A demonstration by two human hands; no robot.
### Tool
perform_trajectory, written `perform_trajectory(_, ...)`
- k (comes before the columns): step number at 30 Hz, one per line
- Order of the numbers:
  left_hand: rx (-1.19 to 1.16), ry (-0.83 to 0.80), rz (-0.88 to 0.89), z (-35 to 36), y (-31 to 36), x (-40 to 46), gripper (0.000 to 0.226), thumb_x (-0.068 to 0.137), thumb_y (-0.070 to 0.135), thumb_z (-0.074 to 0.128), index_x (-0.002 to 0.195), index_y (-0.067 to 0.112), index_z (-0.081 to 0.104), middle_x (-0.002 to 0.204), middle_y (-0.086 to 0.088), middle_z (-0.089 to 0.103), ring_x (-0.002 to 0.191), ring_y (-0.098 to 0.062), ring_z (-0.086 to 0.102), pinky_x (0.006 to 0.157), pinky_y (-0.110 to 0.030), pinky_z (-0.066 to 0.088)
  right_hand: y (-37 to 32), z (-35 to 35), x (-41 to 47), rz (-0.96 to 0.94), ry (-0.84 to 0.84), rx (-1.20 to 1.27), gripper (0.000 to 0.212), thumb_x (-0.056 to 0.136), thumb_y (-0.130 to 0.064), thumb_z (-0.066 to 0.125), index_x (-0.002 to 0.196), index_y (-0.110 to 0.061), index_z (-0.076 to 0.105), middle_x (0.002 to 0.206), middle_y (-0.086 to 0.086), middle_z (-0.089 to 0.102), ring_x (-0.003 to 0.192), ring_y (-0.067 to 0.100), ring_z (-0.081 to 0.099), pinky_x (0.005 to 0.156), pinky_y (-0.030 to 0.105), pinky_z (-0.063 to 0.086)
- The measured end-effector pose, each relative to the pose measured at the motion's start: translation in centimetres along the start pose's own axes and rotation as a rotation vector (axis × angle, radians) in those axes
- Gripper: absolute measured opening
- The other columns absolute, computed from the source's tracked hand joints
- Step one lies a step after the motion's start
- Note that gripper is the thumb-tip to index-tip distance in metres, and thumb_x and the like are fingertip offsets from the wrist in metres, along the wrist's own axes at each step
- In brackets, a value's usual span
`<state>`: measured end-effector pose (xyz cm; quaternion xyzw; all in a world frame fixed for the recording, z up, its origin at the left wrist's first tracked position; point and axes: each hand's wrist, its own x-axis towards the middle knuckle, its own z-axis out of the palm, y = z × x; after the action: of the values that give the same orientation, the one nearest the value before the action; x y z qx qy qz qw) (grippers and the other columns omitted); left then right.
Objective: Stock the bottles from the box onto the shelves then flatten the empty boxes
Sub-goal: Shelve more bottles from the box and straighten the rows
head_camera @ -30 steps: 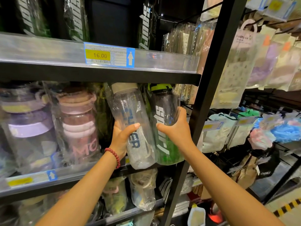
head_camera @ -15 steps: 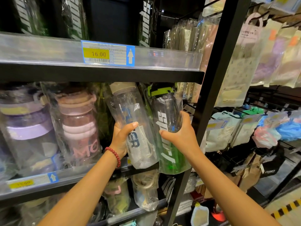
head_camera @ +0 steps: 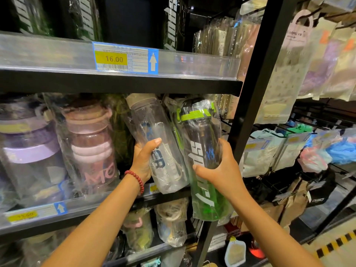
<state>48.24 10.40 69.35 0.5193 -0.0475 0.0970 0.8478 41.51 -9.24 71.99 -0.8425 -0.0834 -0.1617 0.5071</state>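
My left hand [head_camera: 143, 158] grips a clear bottle with a beige cap and blue letters [head_camera: 154, 139], wrapped in plastic and tilted left on the middle shelf [head_camera: 77, 211]. My right hand [head_camera: 221, 170] holds a dark green bottle with a lime band and white letters [head_camera: 202, 143], also in a plastic sleeve. That bottle leans out past the shelf's front edge, its base hanging below the shelf lip, close to the black upright post [head_camera: 250, 105].
Wrapped purple [head_camera: 28, 151] and pink [head_camera: 90, 147] bottles fill the left of the middle shelf. More dark bottles stand on the upper shelf above a 16.00 price tag [head_camera: 125, 59]. Packaged goods hang on racks to the right; other wrapped bottles sit on the lower shelf.
The green bottle has come forward and down out of the shelf in my right hand. My left hand keeps its hold on the clear bottle, which stays tilted.
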Motion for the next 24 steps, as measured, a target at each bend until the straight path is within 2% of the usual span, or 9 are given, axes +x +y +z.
perform_trajectory(2, -0.013, 0.003, 0.006, 0.2, 0.0, -0.1, 0.065, 0.044, 0.037, 0.072, 0.096, 0.0, 0.058, 0.072, -0.006, 0.066, 0.062, -0.016, 0.067, 0.057, -0.03, 0.054, 0.0, 0.0, -0.3, -0.009, 0.011, 0.001, 0.084, 0.071, -0.027, 0.079, 0.138, -0.025, 0.03, 0.115, -0.017, 0.053, 0.098, -0.001, 0.057, 0.081, 0.016, 0.047)
perform_trajectory(3, -0.019, 0.003, 0.01, 0.3, 0.1, -0.1, 0.067, 0.044, 0.036, 0.073, 0.098, -0.001, 0.058, 0.072, -0.007, 0.065, 0.061, -0.015, 0.067, 0.057, -0.029, 0.054, 0.0, 0.1, -0.4, -0.011, 0.016, 0.005, 0.082, 0.07, -0.026, 0.079, 0.137, -0.025, 0.031, 0.113, -0.019, 0.053, 0.097, -0.002, 0.057, 0.079, 0.013, 0.046)
perform_trajectory(5, -0.015, -0.001, 0.005, 0.4, 0.2, -0.1, 0.058, 0.043, 0.036, 0.072, 0.087, 0.002, 0.058, 0.065, -0.002, 0.064, 0.056, -0.014, 0.065, 0.055, -0.028, 0.052, 0.2, 0.2, -0.8, -0.009, 0.034, 0.021, 0.078, 0.07, -0.023, 0.079, 0.133, -0.027, 0.034, 0.105, -0.026, 0.054, 0.092, -0.009, 0.057, 0.071, 0.006, 0.045)
perform_trajectory(8, -0.023, -0.017, 0.01, 0.8, 0.4, -0.3, 0.047, 0.041, 0.037, 0.071, 0.077, 0.011, 0.057, 0.054, 0.006, 0.064, 0.052, -0.01, 0.064, 0.051, -0.024, 0.051, 0.6, 0.4, -1.4, 0.009, 0.064, 0.059, 0.079, 0.069, -0.023, 0.079, 0.134, -0.028, 0.034, 0.105, -0.027, 0.054, 0.093, -0.014, 0.055, 0.072, 0.006, 0.044)
perform_trajectory(11, -0.047, -0.01, 0.027, 1.2, 0.5, -0.6, 0.05, 0.04, 0.036, 0.071, 0.079, 0.01, 0.057, 0.056, 0.006, 0.065, 0.052, -0.008, 0.064, 0.049, -0.022, 0.051, 0.7, 0.4, -1.5, 0.01, 0.07, 0.089, 0.078, 0.069, -0.022, 0.079, 0.134, -0.026, 0.036, 0.106, -0.026, 0.055, 0.093, -0.013, 0.055, 0.073, 0.005, 0.044)
perform_trajectory(14, -0.062, 0.033, 0.051, 1.4, 0.5, -0.5, 0.053, 0.04, 0.036, 0.072, 0.084, 0.008, 0.058, 0.061, 0.003, 0.065, 0.055, -0.009, 0.065, 0.051, -0.024, 0.052, 0.6, 0.2, -1.6, 0.018, 0.074, 0.108, 0.072, 0.071, -0.019, 0.079, 0.131, -0.026, 0.039, 0.102, -0.024, 0.056, 0.088, -0.014, 0.056, 0.068, 0.002, 0.043)
perform_trajectory(19, -0.077, 0.082, 0.055, 1.9, 0.3, -0.4, 0.061, 0.041, 0.037, 0.074, 0.092, 0.009, 0.059, 0.074, 0.0, 0.066, 0.064, -0.012, 0.066, 0.054, -0.025, 0.053, 0.7, -0.4, -2.3, 0.055, 0.063, 0.168, 0.065, 0.072, -0.02, 0.078, 0.126, -0.028, 0.042, 0.103, -0.02, 0.057, 0.087, -0.013, 0.057, 0.066, 0.006, 0.046)
perform_trajectory(21, -0.096, 0.069, 0.068, 2.2, 0.2, -0.4, 0.059, 0.043, 0.036, 0.074, 0.093, 0.009, 0.059, 0.072, 0.002, 0.067, 0.064, -0.01, 0.067, 0.056, -0.025, 0.054, 0.9, -0.5, -3.0, 0.073, 0.065, 0.204, 0.069, 0.068, -0.022, 0.082, 0.125, -0.028, 0.042, 0.103, -0.02, 0.059, 0.087, -0.014, 0.058, 0.067, 0.007, 0.047)
perform_trajectory(24, -0.092, 0.101, 0.108, 2.6, 0.0, -0.4, 0.071, 0.047, 0.034, 0.076, 0.109, 0.003, 0.058, 0.084, -0.002, 0.067, 0.073, -0.013, 0.068, 0.065, -0.03, 0.056, 1.4, -0.5, -3.8, 0.104, 0.07, 0.214, 0.062, 0.07, -0.021, 0.081, 0.119, -0.031, 0.044, 0.099, -0.02, 0.061, 0.084, -0.013, 0.06, 0.065, 0.007, 0.046)
